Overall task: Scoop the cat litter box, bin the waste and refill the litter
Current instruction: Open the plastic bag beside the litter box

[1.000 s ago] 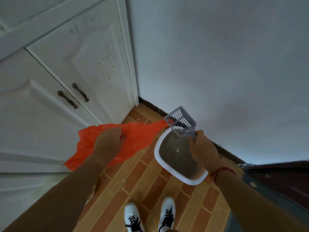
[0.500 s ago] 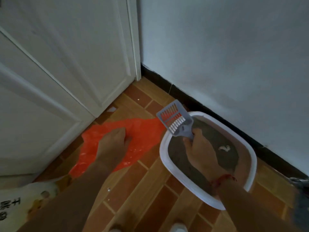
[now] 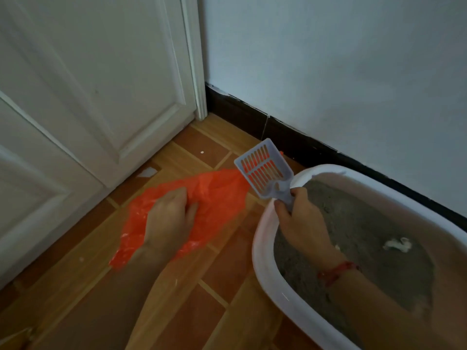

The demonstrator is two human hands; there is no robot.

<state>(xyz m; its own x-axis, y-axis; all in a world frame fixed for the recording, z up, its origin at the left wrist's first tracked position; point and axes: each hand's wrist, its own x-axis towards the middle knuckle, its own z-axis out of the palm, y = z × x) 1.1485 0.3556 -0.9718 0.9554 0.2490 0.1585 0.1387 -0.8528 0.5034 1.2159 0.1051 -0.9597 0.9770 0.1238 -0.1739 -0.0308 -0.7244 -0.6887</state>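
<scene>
Head view: trouble is being invited at the orange bag (image 3: 217,195), which is lying flat and crumpled on the tiled floor (image 3: 227,269), just left of the litter box (image 3: 262,248). No open mouth is being shown, so anything tipped from the scoop (image 3: 265,168) is likely to be dropped on top of the plastic, or onto the tiles, rather than inside. Loose grains are also likely to be shed through the slots while a load is being carried across the rim to the bag, and the thin film is liable to be dragged sideways, since it is being pinned at one spot only. The scoop is being held raised at the box's far left corner, its head over the bag's right end; orange is being seen through the slots, so it is being judged empty. A white clump (image 3: 398,245) is lying on the grey litter (image 3: 353,223) toward the right of the box, well apart from the scoop, so a reach across is being called for. The handle is being gripped by the right hand (image 3: 300,218), fingers wrapped tightly round it. The left hand (image 3: 168,218) is being kept on the bag's middle, fingers curled down into the film with a fold being gathered under them.
</scene>
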